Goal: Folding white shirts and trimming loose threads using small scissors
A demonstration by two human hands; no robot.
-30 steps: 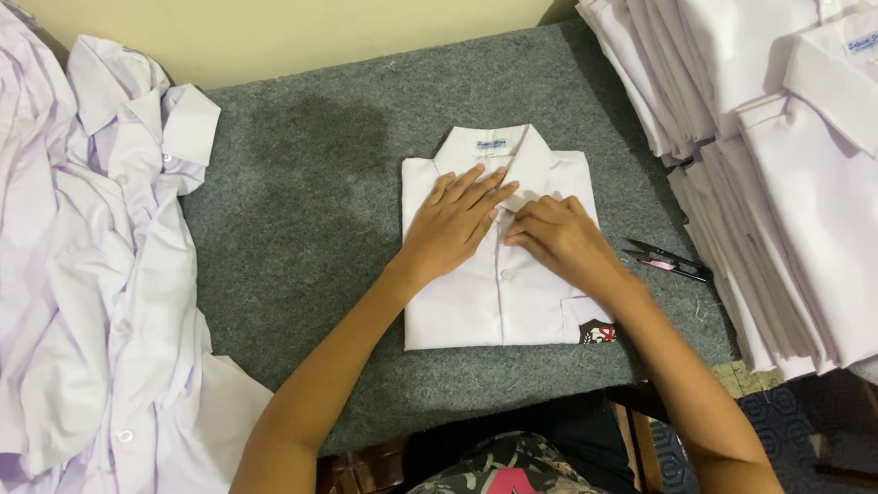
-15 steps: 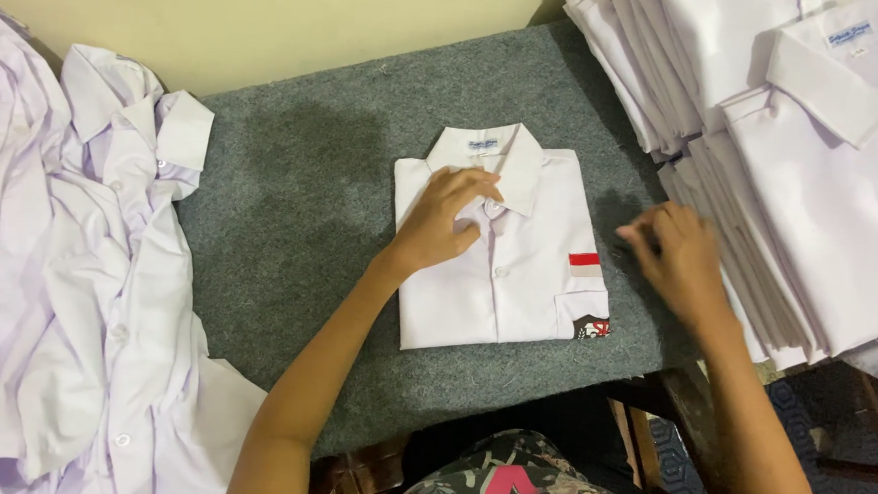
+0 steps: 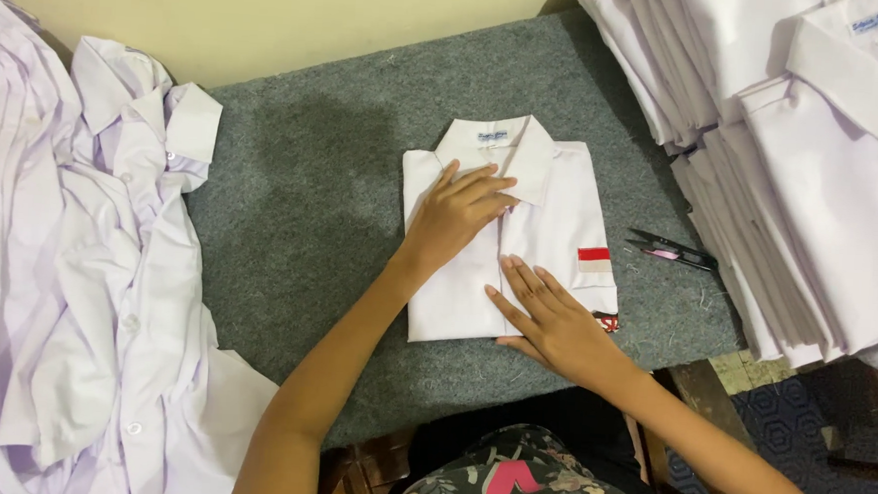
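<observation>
- A folded white shirt (image 3: 550, 233) lies flat near the middle of the grey felt-covered table (image 3: 310, 220), squared into a neat rectangle.
- Its long axis runs away from the person toward the wall: the collar sits at the far end, the folded bottom edge at the near end.
- The button placket runs straight down the middle, front side up. A small red-and-white patch (image 3: 594, 258) sits on the chest pocket on the right-hand half.
- The left hand (image 3: 456, 218) rests flat on the upper left part of the shirt, fingers stretched out and slightly spread toward the collar, gripping nothing.
- The right hand (image 3: 550, 323) lies palm down on the lower right part, near the bottom edge, fingers straight and close together, pressing rather than holding.
- A small pair of dark snips (image 3: 674, 251) with a pink part lies on the felt just right of the shirt, apart from it.
- A tall stack of folded white shirts (image 3: 793, 185) fills the right end of the table, collars up.
- A loose heap of unfolded white shirts (image 3: 76, 288) spreads over the left end.
</observation>
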